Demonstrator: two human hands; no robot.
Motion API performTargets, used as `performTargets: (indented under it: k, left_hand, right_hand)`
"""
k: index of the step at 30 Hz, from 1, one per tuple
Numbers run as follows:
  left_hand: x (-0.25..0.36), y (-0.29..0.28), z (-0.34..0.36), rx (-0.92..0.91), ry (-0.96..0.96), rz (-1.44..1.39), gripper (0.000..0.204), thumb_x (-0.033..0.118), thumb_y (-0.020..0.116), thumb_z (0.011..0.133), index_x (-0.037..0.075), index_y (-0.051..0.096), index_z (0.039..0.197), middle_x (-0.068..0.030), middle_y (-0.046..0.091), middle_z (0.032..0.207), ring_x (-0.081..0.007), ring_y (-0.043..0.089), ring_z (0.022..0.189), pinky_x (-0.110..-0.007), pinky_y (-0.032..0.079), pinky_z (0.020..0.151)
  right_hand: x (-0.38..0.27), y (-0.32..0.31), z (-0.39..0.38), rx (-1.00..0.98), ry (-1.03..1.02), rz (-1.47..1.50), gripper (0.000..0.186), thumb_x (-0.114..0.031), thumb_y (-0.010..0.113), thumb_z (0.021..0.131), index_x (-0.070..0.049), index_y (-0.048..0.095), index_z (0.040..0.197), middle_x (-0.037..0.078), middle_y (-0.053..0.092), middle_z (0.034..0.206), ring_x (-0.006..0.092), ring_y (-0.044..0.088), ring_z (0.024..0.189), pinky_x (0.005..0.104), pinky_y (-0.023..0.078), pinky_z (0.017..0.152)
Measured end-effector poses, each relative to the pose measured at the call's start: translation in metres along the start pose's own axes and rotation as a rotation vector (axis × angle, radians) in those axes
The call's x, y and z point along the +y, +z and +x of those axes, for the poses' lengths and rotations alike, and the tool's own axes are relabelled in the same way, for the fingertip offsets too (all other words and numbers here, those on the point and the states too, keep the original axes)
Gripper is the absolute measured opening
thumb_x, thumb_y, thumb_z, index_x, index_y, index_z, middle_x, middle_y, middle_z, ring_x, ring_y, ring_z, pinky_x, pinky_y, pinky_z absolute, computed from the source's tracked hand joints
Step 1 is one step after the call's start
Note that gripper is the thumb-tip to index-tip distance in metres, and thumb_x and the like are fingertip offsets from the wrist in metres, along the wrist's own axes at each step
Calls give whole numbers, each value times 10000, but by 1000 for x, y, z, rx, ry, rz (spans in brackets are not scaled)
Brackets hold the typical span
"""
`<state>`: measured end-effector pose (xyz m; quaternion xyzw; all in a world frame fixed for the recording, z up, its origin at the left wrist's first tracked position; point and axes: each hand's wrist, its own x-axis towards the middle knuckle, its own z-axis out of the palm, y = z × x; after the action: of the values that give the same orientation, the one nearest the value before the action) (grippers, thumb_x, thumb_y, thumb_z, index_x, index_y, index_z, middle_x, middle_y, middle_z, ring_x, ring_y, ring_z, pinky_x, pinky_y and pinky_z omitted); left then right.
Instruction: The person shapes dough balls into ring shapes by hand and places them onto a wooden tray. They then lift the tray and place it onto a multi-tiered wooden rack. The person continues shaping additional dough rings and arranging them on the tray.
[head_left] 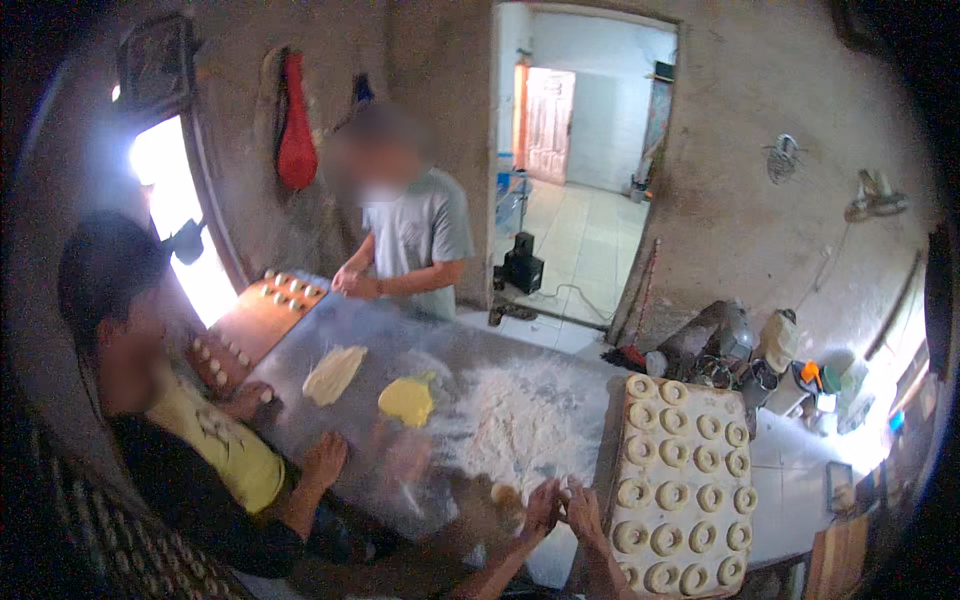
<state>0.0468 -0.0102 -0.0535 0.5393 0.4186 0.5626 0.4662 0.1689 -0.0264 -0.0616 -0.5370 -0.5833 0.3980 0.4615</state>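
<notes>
My left hand (542,508) and my right hand (582,507) are close together at the table's near edge, fingertips curled inward and almost meeting. Whatever they pinch is too small and hidden to make out. Just beyond them spreads a patch of white flour (525,415) over the metal table. Left of my left hand, a small round tan piece (505,494) lies by a blurred arm (470,520). To my right stands a floured tray (690,400) with rows of ring-shaped dough pieces (673,495).
A yellow mass (407,400) and a pale flat dough piece (335,375) lie on the metal table (300,345). One person (420,230) works at the far side, another (210,430) at the left. Boards (265,315) with small dough balls stand far left. Pots (755,380) sit behind the tray.
</notes>
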Motion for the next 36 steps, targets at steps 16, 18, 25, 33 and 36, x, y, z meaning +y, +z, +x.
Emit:
performTargets:
  k: [16, 18, 25, 33, 36]
  left_hand:
    - [-26, 117, 38, -150, -147, -352, 347, 354, 410, 931, 23, 512, 912, -88, 541, 894, -196, 538, 741, -329, 428, 676]
    - [-33, 111, 45, -104, -145, -351, 358, 365, 408, 930, 23, 509, 893, -86, 538, 876, -196, 533, 734, -328, 426, 677]
    - [-64, 196, 101, -286, -21, -689, 402, 402, 402, 927, 25, 500, 829, -77, 526, 811, -197, 517, 712, -323, 417, 680]
    - [-32, 270, 159, -348, -306, -226, 456, 416, 398, 921, -2, 506, 776, -99, 513, 742, -231, 507, 710, -375, 421, 713]
    - [-40, 269, 223, -908, -95, -587, 427, 367, 418, 923, -32, 549, 849, -133, 534, 760, -239, 538, 764, -373, 433, 762]
  right_hand:
    - [-37, -114, 17, -17, 116, -408, 486, -508, 382, 881, -148, 701, 808, 196, 604, 621, 336, 616, 633, 446, 482, 624]
    - [-83, -127, 20, -1, 81, -128, 435, -449, 436, 862, -76, 655, 809, 198, 599, 643, 362, 600, 655, 453, 467, 620]
    - [-21, -210, 49, -67, -30, -437, 432, -309, 372, 905, 11, 606, 734, 228, 595, 683, 416, 573, 660, 453, 469, 608]
    - [28, -277, 116, 188, -215, -612, 394, -347, 535, 813, -9, 548, 609, 195, 522, 544, 378, 536, 535, 458, 419, 498]
    - [12, -304, 127, 276, -127, -270, 370, -319, 547, 801, -2, 547, 611, 201, 518, 542, 386, 530, 537, 466, 421, 506]
